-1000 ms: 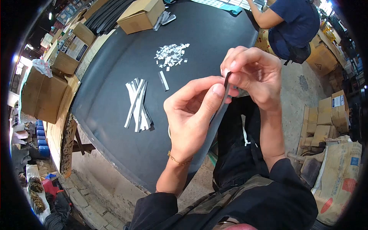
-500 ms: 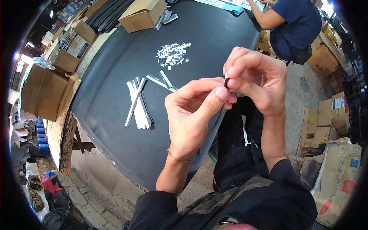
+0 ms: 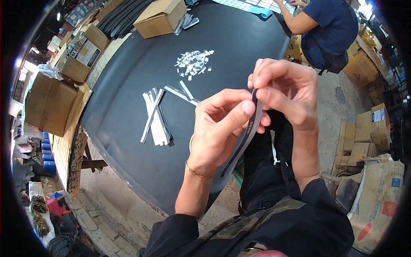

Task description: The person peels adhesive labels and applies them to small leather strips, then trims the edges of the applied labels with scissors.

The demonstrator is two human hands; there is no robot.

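A long narrow strip [image 3: 246, 138], black with pale grey edging and small light lettering, hangs curved between my hands above the table. The thumb and fingertips of my right hand [image 3: 291, 92] pinch its upper end. My left hand [image 3: 220, 126] is closed around the strip just below, its thumb against the edge and some fingertips behind it. On the table to the left lies a bundle of white and dark strips [image 3: 157, 118], one crossed over the others. A few loose strips [image 3: 182, 93] lie just beyond my left hand, and farther back is a pile of small white cut pieces [image 3: 193, 63].
The black-topped table [image 3: 124, 85] carries an open cardboard box [image 3: 160, 19] at its far side. More cartons [image 3: 49, 103] stand along the left. A person in a dark blue shirt [image 3: 332, 28] works at the far right. Boxes [image 3: 361, 132] and a sack [image 3: 379, 201] are on the floor.
The strip has turned, so its dark lettered face and hanging length now show. My left hand has shifted slightly right; my right hand has lowered a little at the strip's top end.
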